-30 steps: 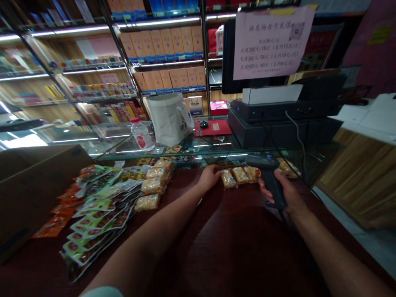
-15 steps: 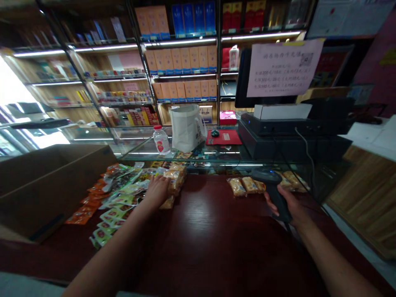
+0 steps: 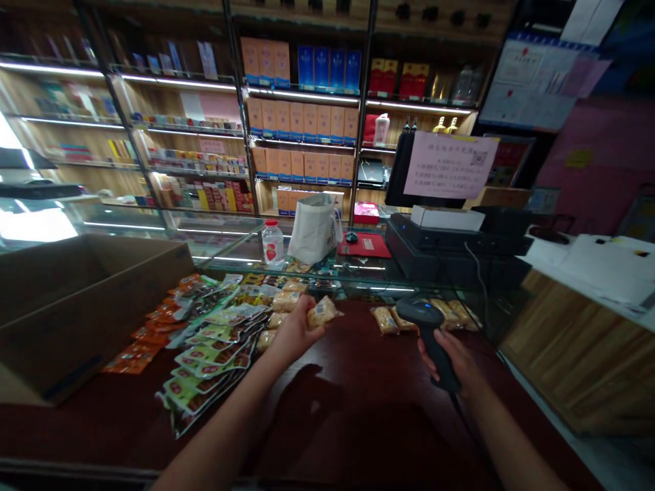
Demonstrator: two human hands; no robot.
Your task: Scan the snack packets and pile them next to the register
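My left hand [image 3: 299, 327] pinches a small wrapped pastry [image 3: 322, 311], raised over the dark red counter [image 3: 353, 395]; a printed label shows on its clear wrapper. Just behind that hand lie more wrapped pastries [image 3: 279, 319], several in a column. My right hand [image 3: 455, 361] is wrapped round the handle of a black barcode scanner [image 3: 437, 344], which has a blue light on top and a cable trailing down. Under and beside the scanner head is a row of wrapped pastries [image 3: 385, 320], partly hidden by it.
Green snack packets [image 3: 205, 368] and orange packets [image 3: 136, 348] cover the counter's left, alongside a cardboard box [image 3: 102, 300]. Farther back stand a clear bottle [image 3: 273, 244], a white bag [image 3: 313, 232], a red mat [image 3: 366, 245] and a black register [image 3: 450, 252].
My left hand has lifted a wrapped pastry off the column and moved it rightward. My right hand still grips the scanner. The head view has tilted upward a little.
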